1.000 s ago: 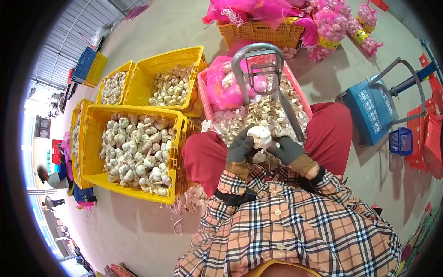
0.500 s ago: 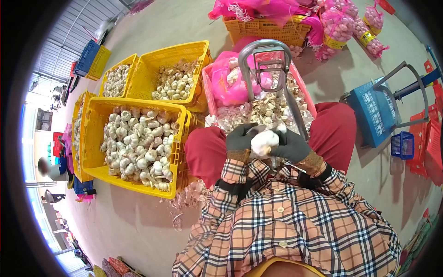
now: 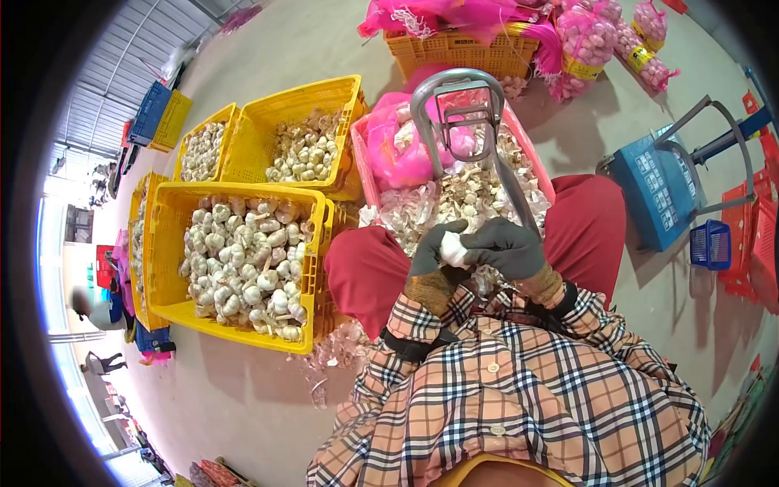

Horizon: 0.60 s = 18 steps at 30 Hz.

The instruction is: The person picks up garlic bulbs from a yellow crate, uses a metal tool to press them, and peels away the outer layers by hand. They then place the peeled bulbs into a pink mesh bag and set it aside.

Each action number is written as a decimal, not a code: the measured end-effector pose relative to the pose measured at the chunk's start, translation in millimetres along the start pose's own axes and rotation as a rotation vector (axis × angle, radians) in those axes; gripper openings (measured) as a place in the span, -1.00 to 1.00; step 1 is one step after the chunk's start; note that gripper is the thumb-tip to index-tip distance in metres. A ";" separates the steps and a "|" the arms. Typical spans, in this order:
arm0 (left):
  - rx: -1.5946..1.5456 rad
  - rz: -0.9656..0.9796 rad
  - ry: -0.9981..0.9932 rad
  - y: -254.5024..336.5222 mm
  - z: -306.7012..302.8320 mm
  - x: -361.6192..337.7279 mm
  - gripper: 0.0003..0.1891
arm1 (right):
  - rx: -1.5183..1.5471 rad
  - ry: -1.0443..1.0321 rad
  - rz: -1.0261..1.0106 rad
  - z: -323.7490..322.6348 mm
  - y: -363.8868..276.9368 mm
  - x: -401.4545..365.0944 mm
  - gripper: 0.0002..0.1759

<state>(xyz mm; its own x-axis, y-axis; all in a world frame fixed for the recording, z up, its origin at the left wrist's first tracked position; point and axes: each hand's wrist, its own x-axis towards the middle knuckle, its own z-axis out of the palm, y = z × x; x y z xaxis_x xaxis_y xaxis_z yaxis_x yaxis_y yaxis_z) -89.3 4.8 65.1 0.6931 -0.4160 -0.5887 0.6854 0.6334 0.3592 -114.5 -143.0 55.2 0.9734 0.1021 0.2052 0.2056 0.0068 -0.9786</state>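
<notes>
Over pink crate [image 3: 534,154], hands [image 3: 507,247] enclose garlic bulb [image 3: 453,248], axis hidden.

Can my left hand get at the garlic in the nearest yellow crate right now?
Probably yes. The yellow crate stands open-topped beside the left knee, with nothing over its garlic. The left hand is busy: with the right hand it holds a garlic bulb, so it would have to let go first.

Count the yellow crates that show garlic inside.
4: the big near crate, a back right crate and a back left crate behind it, and a side crate mostly hidden along its left. Others may be hidden.
</notes>
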 end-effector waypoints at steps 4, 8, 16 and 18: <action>-0.007 0.015 -0.125 0.1 -13.2 1.2 -0.59 | -0.030 0.007 0.118 -0.1 -12.7 1.6 -0.91; -0.181 0.008 -0.370 7.8 -34.8 9.7 -0.63 | -0.378 0.158 0.135 -20.7 11.4 10.5 -0.83; -0.171 0.013 0.095 8.2 -16.7 7.6 -0.49 | -0.449 -0.113 -0.004 6.8 -9.9 7.1 -0.42; 0.048 0.139 0.000 1.9 -9.4 -3.8 -0.49 | -0.489 -0.179 0.140 5.0 -21.8 9.9 -0.46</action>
<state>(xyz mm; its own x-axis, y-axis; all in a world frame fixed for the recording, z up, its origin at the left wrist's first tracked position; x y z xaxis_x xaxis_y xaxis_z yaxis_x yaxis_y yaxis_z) -92.8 13.7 61.1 0.7821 -0.3265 -0.5308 0.5927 0.6528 0.4717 -109.8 -137.2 78.5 0.9713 0.2366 0.0260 0.1398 -0.4785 -0.8669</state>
